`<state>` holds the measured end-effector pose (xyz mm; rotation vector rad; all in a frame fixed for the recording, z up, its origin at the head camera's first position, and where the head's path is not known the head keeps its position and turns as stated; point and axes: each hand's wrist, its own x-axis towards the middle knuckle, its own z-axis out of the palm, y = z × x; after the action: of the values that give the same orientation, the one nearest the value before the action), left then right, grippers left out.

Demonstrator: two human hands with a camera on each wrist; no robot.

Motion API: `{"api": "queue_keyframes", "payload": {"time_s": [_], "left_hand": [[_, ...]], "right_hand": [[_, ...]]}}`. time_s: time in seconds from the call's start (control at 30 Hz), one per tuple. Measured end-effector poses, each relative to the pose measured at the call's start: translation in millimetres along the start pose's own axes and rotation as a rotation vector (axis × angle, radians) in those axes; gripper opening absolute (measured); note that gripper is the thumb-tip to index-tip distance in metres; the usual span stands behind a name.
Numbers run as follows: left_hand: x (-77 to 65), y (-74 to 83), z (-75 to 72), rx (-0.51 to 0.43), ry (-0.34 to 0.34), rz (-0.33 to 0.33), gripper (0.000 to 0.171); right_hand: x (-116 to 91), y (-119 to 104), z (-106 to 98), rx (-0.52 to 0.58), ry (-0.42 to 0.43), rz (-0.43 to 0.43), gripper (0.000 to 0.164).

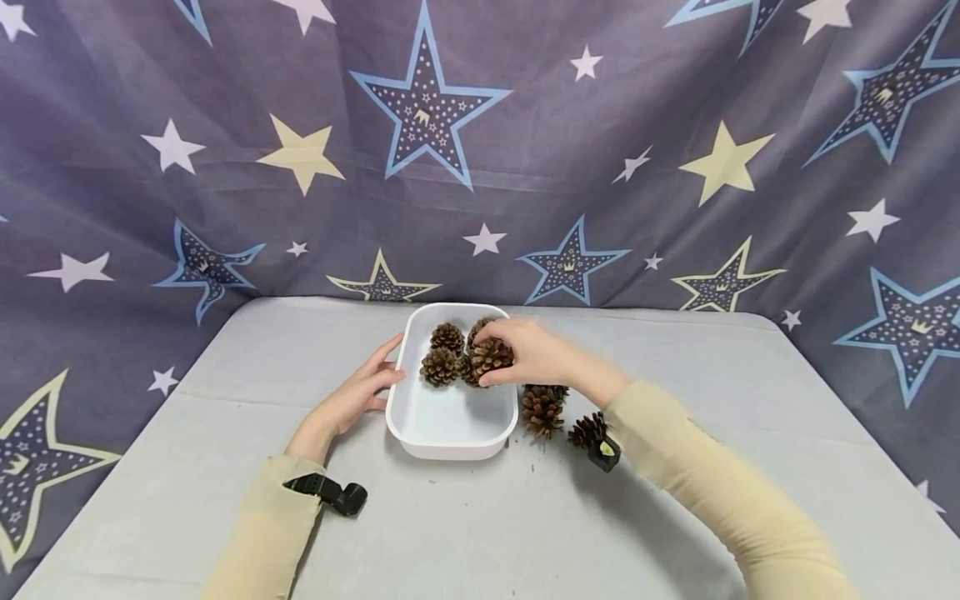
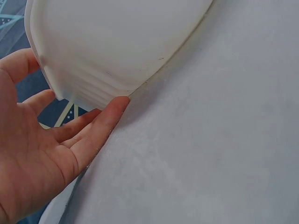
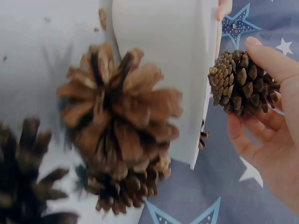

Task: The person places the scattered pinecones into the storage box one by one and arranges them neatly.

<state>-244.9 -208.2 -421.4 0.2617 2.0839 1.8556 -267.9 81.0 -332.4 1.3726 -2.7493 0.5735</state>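
Note:
A white plastic tub [image 1: 450,450] stands on the table with several brown pine cones [image 1: 440,367] in its far half. My right hand [image 1: 536,354] holds another pine cone [image 1: 491,357] over the tub's right side. The right wrist view shows this held cone [image 3: 243,81] between thumb and fingers, above the rim. At the tub's left side, my left hand [image 1: 360,392] rests its fingertips on the outer wall. In the left wrist view its extended fingers [image 2: 112,114] touch the tub's side [image 2: 117,42]. The right hand partly covers the cones beneath it.
Right of the tub lie more pine cones, one close to its wall [image 1: 543,410] and one by the right forearm [image 1: 588,430]. Small brown flakes dot the grey tabletop [image 1: 450,533]. A star-patterned cloth [image 1: 525,183] hangs behind the table.

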Motion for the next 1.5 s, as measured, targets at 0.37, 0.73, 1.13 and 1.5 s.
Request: {"api": "queue_keyframes", "payload": {"time_s": [0.37,0.73,1.13,1.5], "left_hand": [[-0.4,0.1,-1.4,0.000,-0.003,0.004,0.066],[0.9,-2.2,-0.5,-0.001,-0.003,0.004,0.066],[-0.4,-1.6,0.1,0.014,-0.006,-0.004,0.065],[1.2,-1.4,-0.4,0.018,-0.014,0.004,0.065]], "right_hand": [[16.9,-11.3,23.8,0.016,-0.052,-0.079,0.055],[24.0,-20.1,44.5,0.013,-0.090,-0.095,0.055],[29.8,-27.8,55.0,0.005,-0.113,-0.087,0.058],[35.6,-31.2,63.9,-0.034,-0.124,-0.067,0.057]]}}
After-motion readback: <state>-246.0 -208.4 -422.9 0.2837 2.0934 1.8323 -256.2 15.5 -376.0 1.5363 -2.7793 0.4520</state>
